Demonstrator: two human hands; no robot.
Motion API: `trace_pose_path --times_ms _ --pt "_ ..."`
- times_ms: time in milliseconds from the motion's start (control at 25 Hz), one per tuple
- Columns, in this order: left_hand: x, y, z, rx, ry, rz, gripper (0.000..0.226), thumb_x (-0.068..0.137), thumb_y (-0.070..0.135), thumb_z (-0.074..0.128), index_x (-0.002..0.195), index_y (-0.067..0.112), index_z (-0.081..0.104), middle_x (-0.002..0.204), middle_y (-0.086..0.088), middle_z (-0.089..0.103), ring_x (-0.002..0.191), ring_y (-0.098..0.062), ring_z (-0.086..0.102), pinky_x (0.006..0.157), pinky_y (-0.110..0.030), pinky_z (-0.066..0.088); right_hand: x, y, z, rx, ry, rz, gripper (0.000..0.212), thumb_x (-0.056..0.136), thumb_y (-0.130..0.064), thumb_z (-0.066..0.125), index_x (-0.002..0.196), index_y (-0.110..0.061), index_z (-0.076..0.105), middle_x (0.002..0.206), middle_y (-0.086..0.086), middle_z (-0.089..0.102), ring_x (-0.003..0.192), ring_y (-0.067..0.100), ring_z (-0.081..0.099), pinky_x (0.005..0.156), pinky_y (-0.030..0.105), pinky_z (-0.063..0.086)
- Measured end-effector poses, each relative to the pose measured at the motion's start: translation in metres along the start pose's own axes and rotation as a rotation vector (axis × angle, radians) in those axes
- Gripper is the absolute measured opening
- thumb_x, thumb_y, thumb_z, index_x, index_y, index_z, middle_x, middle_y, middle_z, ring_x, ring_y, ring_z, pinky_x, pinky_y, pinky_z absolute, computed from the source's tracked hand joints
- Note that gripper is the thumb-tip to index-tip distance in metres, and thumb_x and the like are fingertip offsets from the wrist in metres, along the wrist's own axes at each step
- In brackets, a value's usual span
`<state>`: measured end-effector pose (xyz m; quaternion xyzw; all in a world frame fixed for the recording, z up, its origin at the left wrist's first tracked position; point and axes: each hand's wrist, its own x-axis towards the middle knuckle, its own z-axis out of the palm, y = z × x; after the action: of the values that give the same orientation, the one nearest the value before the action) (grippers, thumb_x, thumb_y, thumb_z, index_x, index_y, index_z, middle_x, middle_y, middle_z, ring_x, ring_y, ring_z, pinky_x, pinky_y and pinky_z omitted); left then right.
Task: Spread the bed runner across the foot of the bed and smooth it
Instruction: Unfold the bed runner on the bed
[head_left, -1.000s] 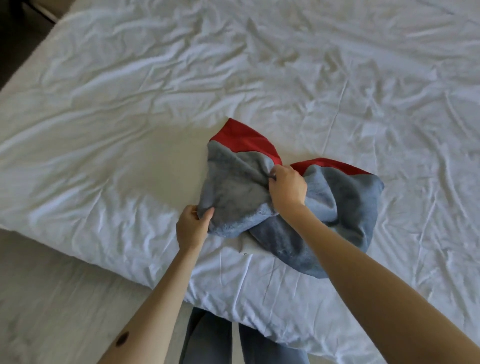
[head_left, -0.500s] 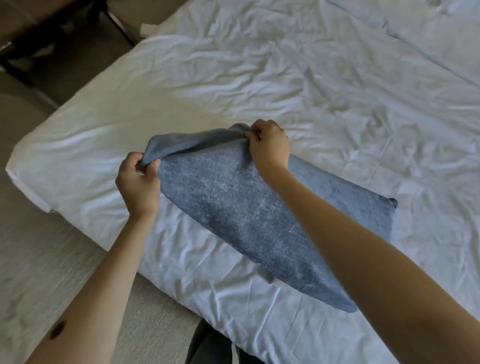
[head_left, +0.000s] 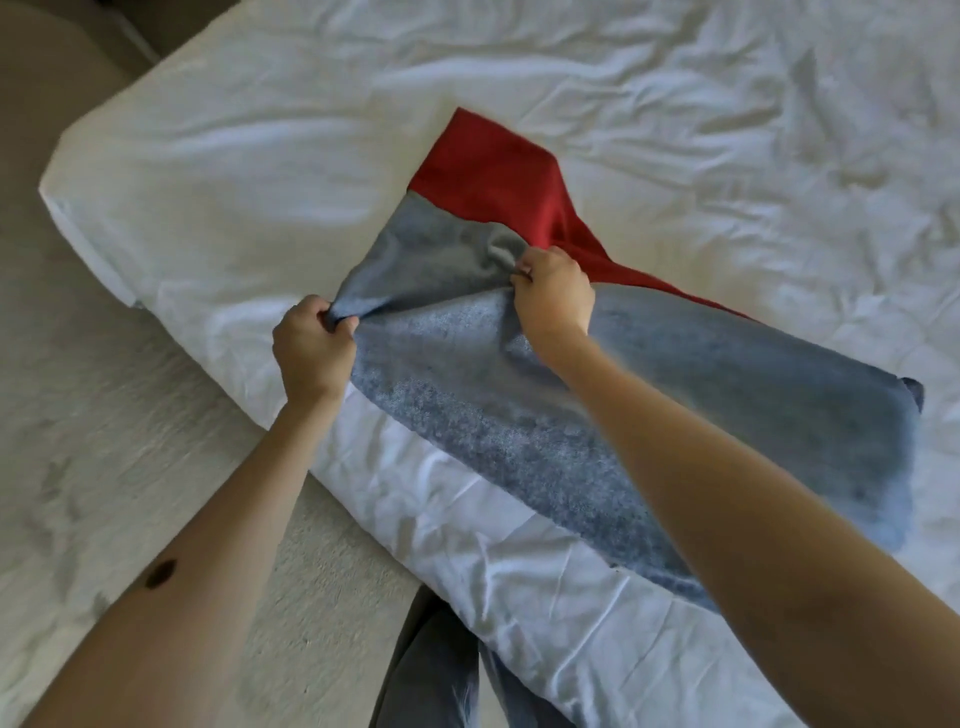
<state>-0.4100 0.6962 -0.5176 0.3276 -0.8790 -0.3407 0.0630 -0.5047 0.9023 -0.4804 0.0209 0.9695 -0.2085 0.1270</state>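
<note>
Surface: wrinkled white bed (head_left: 260, 171) fills most of the frame, with its corner at upper left. Pale floor (head_left: 104, 415) lies along the left, and grey trouser legs (head_left: 431, 670) show at bottom centre.
Runner: the bed runner (head_left: 675, 395) lies diagonally on the sheet from centre to right, near the bed's lower edge. It is grey-blue, and its red panel (head_left: 493, 171) lies flat towards upper centre.
Left hand: the left hand (head_left: 311, 348) is clenched round a bunched grey corner left of centre.
Right hand: the right hand (head_left: 556, 296) pinches a gathered fold at centre, where grey meets red.
Change: half a second ago only a folded grey slab showed between the hands. Now a layer is turned out towards the top and the red is bared.
Meaning: unfolding looks underway but early. The runner is still doubled and angled, so it likely needs drawing out along the bed's edge before any smoothing.
</note>
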Motion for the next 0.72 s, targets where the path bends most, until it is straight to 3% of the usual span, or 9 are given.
trace_pose_path --times_ms 120,240,400,560,720 --pt "-0.002 0.0 0.004 0.046 -0.052 -0.016 0.016 0.078 0.012 0.064 0.078 -0.002 0.055 0.078 -0.023 0.06 0.075 -0.035 0.055 0.064 -0.04 0.043 -0.006 0.008 0.005 -0.032 -0.053 0.034 0.019 0.092 -0.012 0.05 0.104 -0.008 0.064 0.109 0.014 0.062 0.098 0.035 0.059 0.078 0.038 0.048" --pt "-0.009 0.019 -0.002 0.133 -0.004 0.055 0.033 0.084 0.024 0.061 0.107 0.002 0.054 0.114 -0.024 0.053 0.106 -0.039 0.048 0.077 -0.043 0.043 -0.01 0.009 -0.01 0.001 -0.04 0.03 0.024 0.093 -0.021 0.052 0.113 -0.009 0.059 0.114 0.012 0.06 0.102 0.032 0.058 0.08 0.039 0.048" --pt "-0.044 0.089 0.008 0.117 0.043 0.545 0.034 0.09 0.027 0.053 0.114 0.002 0.053 0.113 -0.02 0.057 0.107 -0.036 0.052 0.09 -0.043 0.043 -0.023 0.035 -0.059 0.065 0.103 0.008 0.03 0.093 -0.026 0.052 0.12 -0.012 0.056 0.117 0.011 0.059 0.106 0.03 0.056 0.084 0.041 0.048" --pt "-0.128 0.15 0.051 0.061 -0.241 0.823 0.03 0.088 0.027 0.049 0.11 0.006 0.056 0.106 -0.013 0.063 0.101 -0.031 0.058 0.084 -0.042 0.049 -0.062 0.111 -0.095 0.056 0.174 0.109 0.028 0.094 -0.022 0.049 0.118 -0.01 0.058 0.117 0.011 0.061 0.109 0.031 0.054 0.086 0.04 0.044" --pt "-0.227 0.156 0.094 0.154 -0.47 0.971 0.036 0.083 0.04 0.051 0.107 0.014 0.058 0.103 -0.005 0.066 0.096 -0.025 0.062 0.079 -0.037 0.045 -0.123 0.186 -0.099 0.01 0.132 0.2 0.023 0.092 -0.018 0.051 0.106 -0.006 0.063 0.11 0.015 0.063 0.103 0.035 0.056 0.087 0.043 0.043"
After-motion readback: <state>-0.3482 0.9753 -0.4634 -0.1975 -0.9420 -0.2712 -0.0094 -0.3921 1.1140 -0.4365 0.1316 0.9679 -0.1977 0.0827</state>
